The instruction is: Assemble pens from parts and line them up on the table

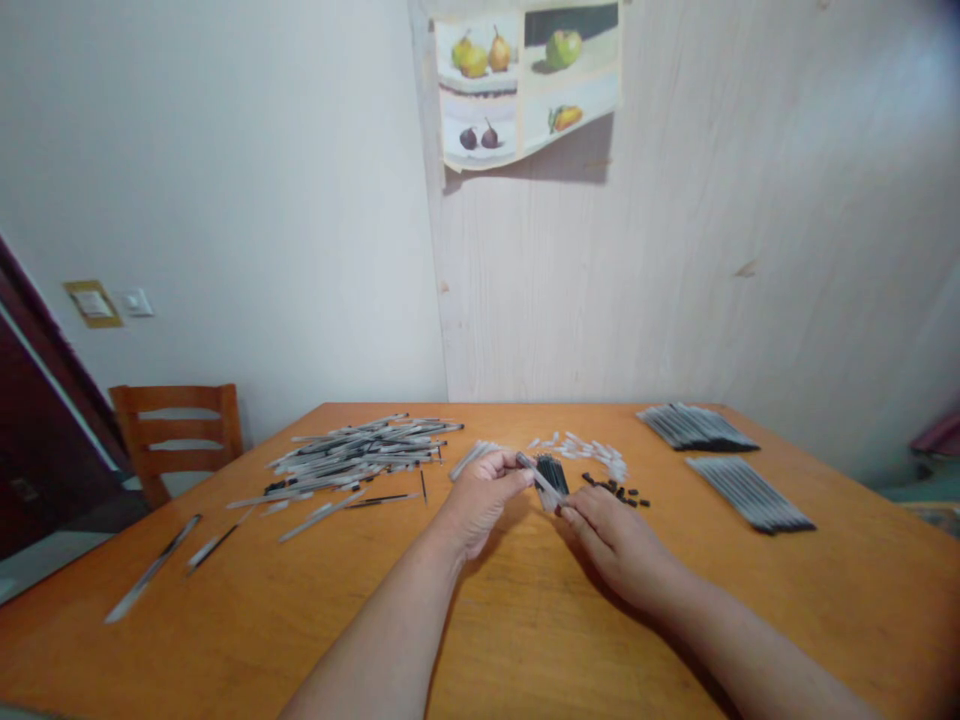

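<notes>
Head view: two bare forearms enter from the lower edge and lean toward each other, so the hands meet above the middle of the wooden surface [510, 640].
Left hand [480, 500]: it is turned inward, the wrist bent a little, with thumb and fingers pinching the pen barrel [544, 484] toward its upper end.
Right hand [611, 535]: it lies lower, palm facing down, the fingers pointing to the left; the fingertips pinch the lower end of the same barrel. Whether a small part is also between them, I cannot tell.
Pen barrel: it is between both hands, tilted, with its lower end to the right.
Behind the hands: dark refills [553, 472] lie in a group, and farther back are clear caps [594, 450].
Beside right hand: small black plugs [615, 492] are scattered.
Left side: a loose heap of pen parts [360, 452].
Right side: two flat rows of pens [750, 495].
</notes>
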`<state>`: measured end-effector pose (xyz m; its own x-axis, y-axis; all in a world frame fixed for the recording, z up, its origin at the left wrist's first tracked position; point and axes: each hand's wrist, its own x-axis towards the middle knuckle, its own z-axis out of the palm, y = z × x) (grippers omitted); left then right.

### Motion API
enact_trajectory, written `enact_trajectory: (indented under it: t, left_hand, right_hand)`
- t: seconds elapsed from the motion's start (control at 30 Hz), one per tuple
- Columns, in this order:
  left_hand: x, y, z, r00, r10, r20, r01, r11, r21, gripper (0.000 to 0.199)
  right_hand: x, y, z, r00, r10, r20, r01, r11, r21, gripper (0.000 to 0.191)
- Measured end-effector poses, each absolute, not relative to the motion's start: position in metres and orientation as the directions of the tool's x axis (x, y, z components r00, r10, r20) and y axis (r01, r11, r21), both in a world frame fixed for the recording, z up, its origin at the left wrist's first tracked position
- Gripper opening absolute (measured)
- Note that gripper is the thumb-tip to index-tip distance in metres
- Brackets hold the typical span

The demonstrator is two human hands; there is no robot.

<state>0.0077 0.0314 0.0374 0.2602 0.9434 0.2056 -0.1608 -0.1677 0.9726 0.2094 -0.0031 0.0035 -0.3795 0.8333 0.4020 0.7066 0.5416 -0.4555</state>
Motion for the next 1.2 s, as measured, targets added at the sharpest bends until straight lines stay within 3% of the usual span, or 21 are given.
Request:
enact_trajectory:
  t: [0.27,0.4,0.57,0.87,1.2]
  left_hand:
    - [0.011,0.030,0.037,0.269,0.941,0.206,-0.162,-0.167,0.973,0.019]
    - [0.009,0.033,0.034,0.250,0.950,0.184,-0.210,-0.133,0.969,0.020]
    - [0.003,0.039,0.030,0.146,0.982,0.121,-0.166,-0.097,0.981,0.024]
    - [0.002,0.044,0.027,0.104,0.992,0.071,-0.108,-0.060,0.992,0.029]
    - [0.008,0.044,0.022,0.077,0.995,0.056,-0.063,-0.051,0.997,0.021]
  right_hand:
    - [0.206,-0.006,0.007,-0.390,0.841,0.376,0.668,0.539,-0.513,0.035]
    - [0.212,0.000,0.006,-0.307,0.863,0.401,0.694,0.492,-0.525,0.034]
    - [0.229,0.012,-0.001,-0.139,0.919,0.368,0.864,0.294,-0.409,0.033]
    - [0.217,0.004,0.005,-0.186,0.937,0.294,0.938,0.259,-0.232,0.033]
    - [0.202,0.008,-0.001,-0.074,0.944,0.321,0.978,0.131,-0.159,0.036]
